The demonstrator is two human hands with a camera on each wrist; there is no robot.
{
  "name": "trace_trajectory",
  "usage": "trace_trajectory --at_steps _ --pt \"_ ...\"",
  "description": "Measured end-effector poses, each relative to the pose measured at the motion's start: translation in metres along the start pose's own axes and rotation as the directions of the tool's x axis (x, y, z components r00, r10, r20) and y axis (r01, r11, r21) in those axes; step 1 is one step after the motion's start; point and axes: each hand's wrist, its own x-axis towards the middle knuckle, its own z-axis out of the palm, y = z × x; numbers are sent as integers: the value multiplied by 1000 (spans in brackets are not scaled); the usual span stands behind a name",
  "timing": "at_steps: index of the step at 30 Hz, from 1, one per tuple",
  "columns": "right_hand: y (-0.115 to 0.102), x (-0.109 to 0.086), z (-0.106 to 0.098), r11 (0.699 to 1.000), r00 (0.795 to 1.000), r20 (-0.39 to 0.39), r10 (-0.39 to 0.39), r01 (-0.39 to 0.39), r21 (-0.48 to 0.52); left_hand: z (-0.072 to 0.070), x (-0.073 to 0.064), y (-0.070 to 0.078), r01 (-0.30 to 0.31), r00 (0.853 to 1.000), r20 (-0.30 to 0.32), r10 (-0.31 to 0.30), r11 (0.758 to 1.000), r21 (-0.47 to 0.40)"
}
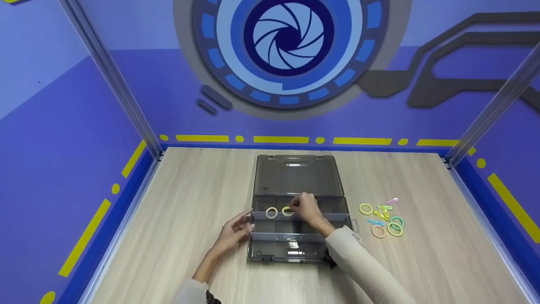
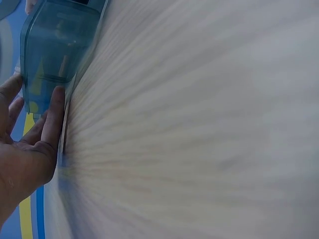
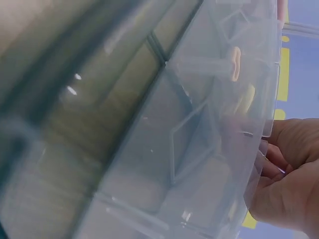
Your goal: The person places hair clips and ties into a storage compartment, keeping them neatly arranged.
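Note:
A translucent grey storage box (image 1: 298,216) stands unlatched, its lid (image 1: 298,175) laid back, with upright dividers splitting the inside into rows. My left hand (image 1: 233,232) rests against the box's left side, fingers fairly straight; the left wrist view shows fingertips touching the wall (image 2: 60,45). Over the rear row, my right hand (image 1: 306,207) pinches a yellow ring-shaped hair tie (image 1: 286,212). Just left of it, a pale cream hair tie (image 1: 271,207) sits at the rear divider. In the right wrist view, the right hand (image 3: 289,174) shows behind the clear divider, its fingertips partly hidden.
Right of the box lie a yellow hair tie (image 1: 365,209), a peach one (image 1: 379,231), a green one (image 1: 398,221) and another yellow one (image 1: 395,229). Among them are several hair clips, including a blue one (image 1: 375,222) and a pink one (image 1: 392,200).

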Motion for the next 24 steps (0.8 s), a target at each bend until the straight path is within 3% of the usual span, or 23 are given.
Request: trace_trajectory --at_steps 7,14,20,24 --pt "-1 6 -1 999 998 43 52 -52 -12 1 -1 -1 -1 1000 -7 1 1000 -18" --pt "-2 9 1 998 994 100 55 -59 38 2 -2 -2 2 1000 -7 -2 999 -39" --pt "-7 8 4 989 987 85 138 -142 41 2 -3 -2 -19 1000 9 19 998 -67" --pt "-9 8 6 986 984 92 155 -159 41 2 -3 -2 -13 1000 9 13 998 -58"
